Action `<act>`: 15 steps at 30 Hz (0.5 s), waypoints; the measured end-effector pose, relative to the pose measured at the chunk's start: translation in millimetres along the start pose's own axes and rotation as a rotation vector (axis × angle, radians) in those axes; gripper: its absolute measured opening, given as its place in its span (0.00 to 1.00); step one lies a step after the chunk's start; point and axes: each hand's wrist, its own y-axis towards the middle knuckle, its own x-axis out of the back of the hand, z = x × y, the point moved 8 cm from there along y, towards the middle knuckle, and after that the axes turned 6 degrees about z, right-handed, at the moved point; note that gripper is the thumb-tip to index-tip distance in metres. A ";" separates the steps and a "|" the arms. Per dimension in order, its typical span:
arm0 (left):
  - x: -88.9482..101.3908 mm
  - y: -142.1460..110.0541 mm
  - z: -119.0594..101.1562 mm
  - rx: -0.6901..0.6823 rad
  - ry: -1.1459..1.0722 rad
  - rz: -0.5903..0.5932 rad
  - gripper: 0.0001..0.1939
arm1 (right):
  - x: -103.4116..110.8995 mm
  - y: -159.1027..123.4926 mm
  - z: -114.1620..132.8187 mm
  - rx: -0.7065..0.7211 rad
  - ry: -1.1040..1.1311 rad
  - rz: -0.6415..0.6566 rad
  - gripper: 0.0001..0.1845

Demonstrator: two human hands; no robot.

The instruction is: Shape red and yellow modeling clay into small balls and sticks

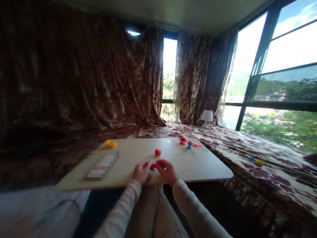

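Note:
Between the fingertips of both hands is a small red lump (pixel 153 167) that looks like modelling clay. My left hand (pixel 141 172) pinches its left end, and my right hand (pixel 168 172) has thumb and fingers closed on the right end. The fingers cover part of the lump, so its full shape is hidden. Just beyond the hands, an orange-red ball (pixel 158 152) rests on the pale wooden table (pixel 133 152), apart from them.
Toward the table's far right stand a red figure (pixel 182 140), a blue figure (pixel 189 145) and a flat pink piece (pixel 197 144). A yellow piece (pixel 111 143) lies far left, near a blurred-out box (pixel 102 167). A white lamp (pixel 206 117) stands behind.

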 end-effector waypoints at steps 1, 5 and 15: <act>2.2 -0.3 -1.4 -0.015 0.033 -0.005 0.17 | 2.0 0.2 -3.4 -0.028 0.031 -0.021 0.08; 6.5 0.1 -0.8 -0.040 0.086 -0.012 0.21 | 4.8 1.1 -7.7 -0.062 0.068 -0.037 0.09; 2.5 -0.6 5.2 -0.067 0.013 0.034 0.21 | 1.2 2.5 0.8 0.031 -0.007 0.016 0.09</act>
